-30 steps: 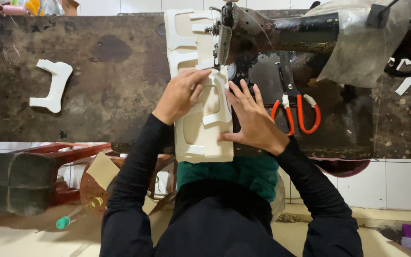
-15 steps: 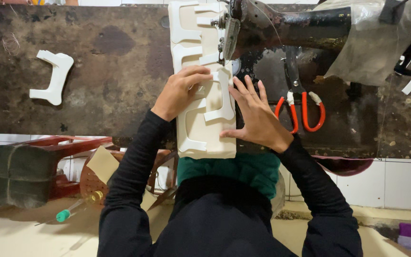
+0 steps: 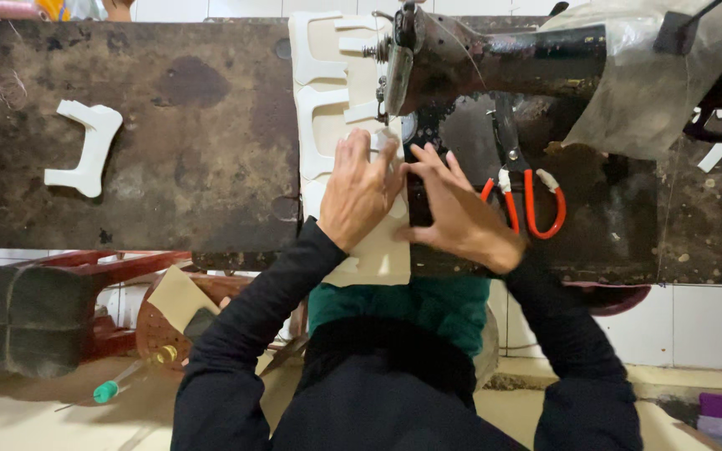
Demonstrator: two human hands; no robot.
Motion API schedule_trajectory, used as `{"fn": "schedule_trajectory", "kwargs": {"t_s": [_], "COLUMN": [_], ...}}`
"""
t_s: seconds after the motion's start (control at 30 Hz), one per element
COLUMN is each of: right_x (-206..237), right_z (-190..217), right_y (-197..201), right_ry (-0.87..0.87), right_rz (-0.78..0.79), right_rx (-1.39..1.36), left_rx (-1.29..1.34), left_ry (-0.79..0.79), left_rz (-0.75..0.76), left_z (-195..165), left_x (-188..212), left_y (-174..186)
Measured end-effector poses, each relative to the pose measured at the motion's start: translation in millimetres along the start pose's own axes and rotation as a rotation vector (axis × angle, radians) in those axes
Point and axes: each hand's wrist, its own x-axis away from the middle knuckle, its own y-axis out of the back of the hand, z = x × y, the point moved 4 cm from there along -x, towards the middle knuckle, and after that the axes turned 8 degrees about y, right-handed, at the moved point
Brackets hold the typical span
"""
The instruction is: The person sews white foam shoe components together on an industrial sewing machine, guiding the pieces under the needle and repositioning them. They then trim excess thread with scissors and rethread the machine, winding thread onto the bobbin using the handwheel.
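Head view, looking straight down on a dark, stained worktop (image 3: 177, 125) w/ a black sewing machine (image 3: 495, 50) across the upper right.

A long cream-white panel (image 3: 327, 108) w/ white cut-out trim pieces on it runs from the far edge of the worktop, under the machine head, to the near edge, where its end hangs just over the side.

Left hand (image 3: 359, 190) lies flat on the panel, palm down, fingers spread slightly & pointing toward the needle area; it grips nothing, just presses on the material. Right hand (image 3: 460, 213) is just beside it on the panel's right edge, fingers splayed wide, fingertips toward the left hand's; thumb rests low at the panel's edge. Also open, pressing flat, nothing clasped. The two hands nearly touch at the fingertips, right in front of the machine head.

Red-handled scissors (image 3: 528, 200) lie on the machine bed just right of the right hand, blades pointing away from the person. Clear plastic sheet (image 3: 653, 75) is draped over the machine's right part.

Far left on the worktop, well apart from the hands, a single white bracket-shaped piece (image 3: 85, 150) lies alone.

Below the worktop: red stool (image 3: 68, 284) at left, green-handled tool (image 3: 110, 388) on the floor. Person wears black sleeves.
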Motion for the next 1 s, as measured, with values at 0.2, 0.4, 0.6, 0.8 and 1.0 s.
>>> {"fn": "schedule_trajectory", "kwargs": {"t_s": [0.2, 0.4, 0.6, 0.8, 1.0], "right_x": [39.8, 80.7, 118.2, 122.5, 111.5], "right_z": [-39.3, -181.4, -244.4, -229.9, -181.7], "right_y": [118.7, 215.6, 209.7, 198.5, 172.8], "right_ry": [0.061, -0.344, -0.401, -0.395, -0.392], "right_rz": [-0.547, -0.674, -0.637, -0.716, -0.865], "right_rx": [0.231, 0.515, 0.429, 0.470, 0.593], "left_rx": [0.127, 0.112, 0.087, 0.115, 0.109], "left_ry": [0.014, -0.009, -0.041, -0.047, -0.048], "left_rz": [0.003, 0.052, 0.086, 0.088, 0.097], "left_z": [11.8, 19.8, 22.8, 22.4, 24.3], "left_x": [-7.1, -12.1, -16.3, -15.6, -16.8], "left_y": [1.1, 0.3, 0.8, 2.3, 1.3]}}
